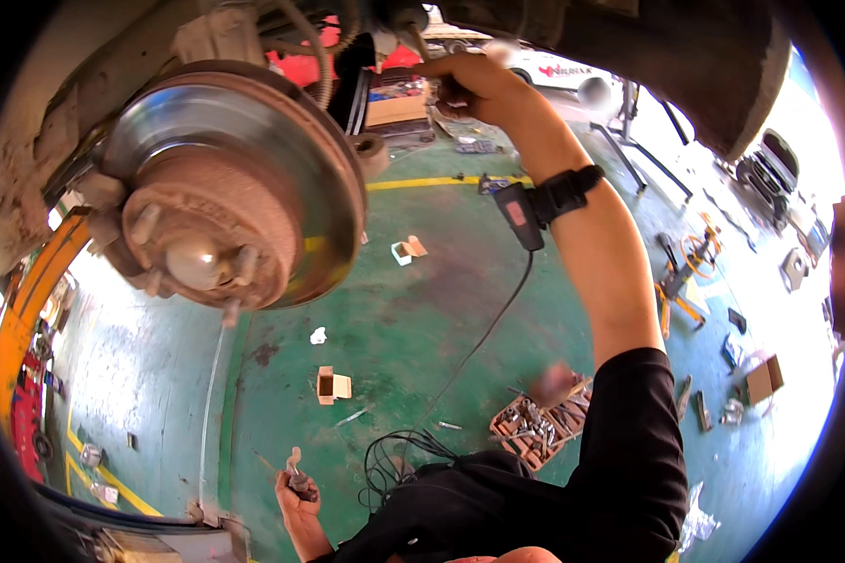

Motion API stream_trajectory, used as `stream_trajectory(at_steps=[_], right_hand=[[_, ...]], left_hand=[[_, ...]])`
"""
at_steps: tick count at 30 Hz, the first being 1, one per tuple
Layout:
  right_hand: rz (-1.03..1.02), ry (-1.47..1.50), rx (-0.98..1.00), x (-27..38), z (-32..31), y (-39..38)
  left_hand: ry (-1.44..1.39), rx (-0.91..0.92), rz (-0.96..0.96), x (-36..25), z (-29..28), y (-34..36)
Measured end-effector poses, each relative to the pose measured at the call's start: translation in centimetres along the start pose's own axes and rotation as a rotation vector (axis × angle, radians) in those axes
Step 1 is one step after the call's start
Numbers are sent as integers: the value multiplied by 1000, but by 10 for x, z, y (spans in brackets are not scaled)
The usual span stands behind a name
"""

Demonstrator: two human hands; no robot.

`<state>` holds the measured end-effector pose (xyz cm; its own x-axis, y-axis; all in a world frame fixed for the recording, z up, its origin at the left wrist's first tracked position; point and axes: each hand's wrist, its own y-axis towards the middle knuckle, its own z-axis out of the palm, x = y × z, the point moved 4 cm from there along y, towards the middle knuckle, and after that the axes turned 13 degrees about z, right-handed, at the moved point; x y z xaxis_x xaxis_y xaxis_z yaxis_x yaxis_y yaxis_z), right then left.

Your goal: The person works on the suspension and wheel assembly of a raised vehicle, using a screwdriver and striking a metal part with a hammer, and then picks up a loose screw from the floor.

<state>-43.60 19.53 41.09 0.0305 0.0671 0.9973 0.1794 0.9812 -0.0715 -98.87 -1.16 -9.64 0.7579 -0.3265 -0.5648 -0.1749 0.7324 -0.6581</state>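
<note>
My right hand (479, 86) is raised to the underside of the car, its fingers curled beside a metal rod (415, 39). What those fingers grip, if anything, is hidden. Low in the picture, my left hand (298, 495) is closed around a small greyish metal part (297, 474) with a lighter, knobbed upper end. The exact kind of that part is too small to tell. A large rusty brake disc (333, 188) with a worn, shiny face hangs at the upper left, its hub (195, 263) and studs bare. A ribbed hose (324, 70) runs down behind it.
An orange lift post (28, 319) stands at the left. On the green floor lie a small open carton (327, 387), a white box (404, 253) and a tray of sockets and tools (535, 427). A black cable (498, 324) hangs from my right wrist. An orange stand (685, 281) is at the right.
</note>
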Motion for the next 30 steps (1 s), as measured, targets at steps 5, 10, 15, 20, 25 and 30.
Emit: stream_trajectory(at_steps=[5, 10, 15, 20, 25, 30], right_hand=[[-29, 239, 188, 6, -1, -17], [11, 0, 141, 2, -8, -4], [21, 227, 236, 1, 17, -24], [13, -94, 96, 6, 1, -7], [23, 81, 103, 5, 10, -17], [16, 86, 181, 3, 6, -16]], left_hand=[[2, 5, 42, -2, -4, -7], [20, -6, 26, -4, -13, -10], [-72, 22, 41, 0, -28, 0], [-18, -1, 71, 5, -7, -14], [-17, 16, 5, 8, -10, -17], [-40, -52, 58, 6, -12, -29]])
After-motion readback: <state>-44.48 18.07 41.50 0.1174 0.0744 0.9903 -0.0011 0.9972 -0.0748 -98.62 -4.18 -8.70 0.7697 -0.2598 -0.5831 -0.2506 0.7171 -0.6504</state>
